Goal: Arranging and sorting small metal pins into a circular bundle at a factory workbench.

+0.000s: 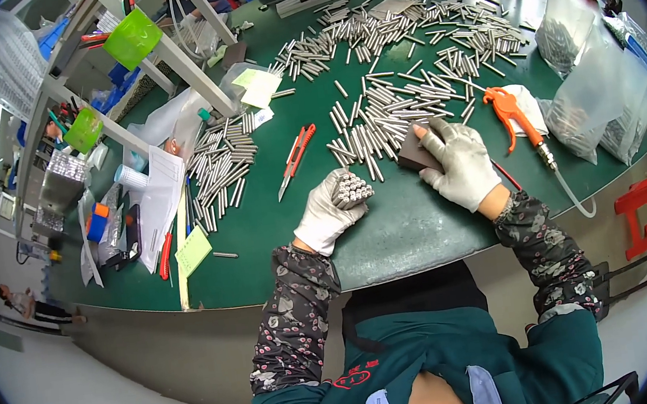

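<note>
At six o'clock on the table (416, 243), the left hand (324, 218) curls round a pin bundle (354, 190), apparently gathered; at its two o'clock, the right hand (461, 164), loosely bent, holds a brown block (415, 154) (loose heaps (389, 111) at ten and one lie ungathered).

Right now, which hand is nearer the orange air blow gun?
Right. The right hand is just left of the air blow gun; the left hand is farther left.

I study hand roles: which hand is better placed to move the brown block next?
Probably the right hand: it touches the brown block; the left hand holds a metal rod bundle.
</note>
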Motion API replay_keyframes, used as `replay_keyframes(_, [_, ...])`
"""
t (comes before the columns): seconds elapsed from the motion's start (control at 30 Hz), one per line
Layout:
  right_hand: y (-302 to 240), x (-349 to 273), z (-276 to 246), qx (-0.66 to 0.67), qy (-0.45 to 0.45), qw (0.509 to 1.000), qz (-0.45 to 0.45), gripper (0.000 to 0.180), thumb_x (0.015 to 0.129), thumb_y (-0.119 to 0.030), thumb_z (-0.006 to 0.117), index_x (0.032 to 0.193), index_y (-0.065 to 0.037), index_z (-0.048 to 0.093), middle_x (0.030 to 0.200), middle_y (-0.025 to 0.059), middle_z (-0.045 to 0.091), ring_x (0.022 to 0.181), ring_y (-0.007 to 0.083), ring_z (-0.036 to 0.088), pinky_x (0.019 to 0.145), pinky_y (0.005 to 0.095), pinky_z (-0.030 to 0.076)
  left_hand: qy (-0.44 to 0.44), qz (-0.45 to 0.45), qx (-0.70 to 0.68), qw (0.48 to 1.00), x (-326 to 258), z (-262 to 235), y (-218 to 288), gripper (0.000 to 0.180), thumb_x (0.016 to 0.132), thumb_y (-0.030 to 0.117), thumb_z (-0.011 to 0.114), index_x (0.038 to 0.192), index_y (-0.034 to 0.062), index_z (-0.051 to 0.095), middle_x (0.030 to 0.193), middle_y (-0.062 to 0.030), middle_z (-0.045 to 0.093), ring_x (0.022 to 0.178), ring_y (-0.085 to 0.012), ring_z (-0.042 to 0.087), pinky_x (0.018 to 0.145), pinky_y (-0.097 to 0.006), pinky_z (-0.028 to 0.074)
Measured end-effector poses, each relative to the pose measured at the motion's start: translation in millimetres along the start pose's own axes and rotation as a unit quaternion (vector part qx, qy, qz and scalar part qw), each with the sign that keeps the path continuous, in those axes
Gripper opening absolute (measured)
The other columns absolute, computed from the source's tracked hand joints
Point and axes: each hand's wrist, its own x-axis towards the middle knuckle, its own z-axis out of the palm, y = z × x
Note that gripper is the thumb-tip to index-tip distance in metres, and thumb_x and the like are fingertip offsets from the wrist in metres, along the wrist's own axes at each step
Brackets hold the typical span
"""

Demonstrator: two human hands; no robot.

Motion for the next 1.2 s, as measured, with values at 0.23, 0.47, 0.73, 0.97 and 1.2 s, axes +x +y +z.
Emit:
replay_keyframes(0.23, [-51.5,21.3,-13.7,0.213,0.032,0.942,-0.257,0.052,0.063,-0.018,0.066,0.114,-0.012,0.054,0.118,0.0207,0.046,0.103,0.0385,0.046,0.089,0.0456,0.037,-0.008,0.081,0.04,0.996,2.9,-4.7,-2.1,0.057,0.064,-0.011,0.066,0.115,0.0017,0.043,0.102,-0.0036,0.057,0.091,-0.0119,0.058,0.081,-0.025,0.048])
replay_keyframes(0.47, [-39.6,36.8,-9.5,0.175,0.067,0.957,-0.222,0.045,0.065,-0.017,0.064,0.11,-0.013,0.058,0.113,0.0207,0.048,0.101,0.036,0.048,0.089,0.0423,0.038,0.001,0.035,0.084,0.996,1.9,3.5,17.3,0.059,0.064,-0.013,0.064,0.118,0.0019,0.042,0.107,-0.0055,0.055,0.099,-0.0148,0.056,0.085,-0.028,0.047])
replay_keyframes(0.73, [-37.7,37.3,-8.1,0.198,0.079,0.955,-0.209,0.04,0.065,-0.018,0.063,0.105,-0.012,0.06,0.112,0.0205,0.05,0.101,0.0359,0.049,0.088,0.0415,0.039,0.0,0.011,0.02,1.0,-0.2,3.8,14.5,0.057,0.066,-0.012,0.064,0.117,0.0027,0.043,0.108,-0.006,0.055,0.1,-0.0148,0.055,0.087,-0.028,0.046])
replay_keyframes(0.97, [2.3,27.0,6.8,0.0,0.065,0.998,0.0,0.037,0.065,-0.019,0.062,0.102,-0.013,0.061,0.114,0.0148,0.05,0.107,0.0289,0.046,0.088,0.0404,0.037,-0.003,0.016,0.061,0.998,5.0,-1.7,1.1,0.053,0.064,-0.012,0.067,0.111,0.0024,0.045,0.092,-0.0003,0.057,0.085,-0.0079,0.056,0.078,-0.023,0.047])
replay_keyframes(1.2, [-29.8,25.7,-7.0,0.156,-0.044,0.987,0.008,0.054,0.064,-0.027,0.071,0.112,-0.007,0.054,0.079,0.0102,0.058,0.078,0.0267,0.057,0.072,0.0356,0.045,0.014,0.01,-0.005,1.0,1.7,-3.2,-0.8,0.055,0.063,-0.01,0.069,0.112,0.0027,0.047,0.093,-0.0006,0.057,0.086,-0.008,0.055,0.078,-0.023,0.047])
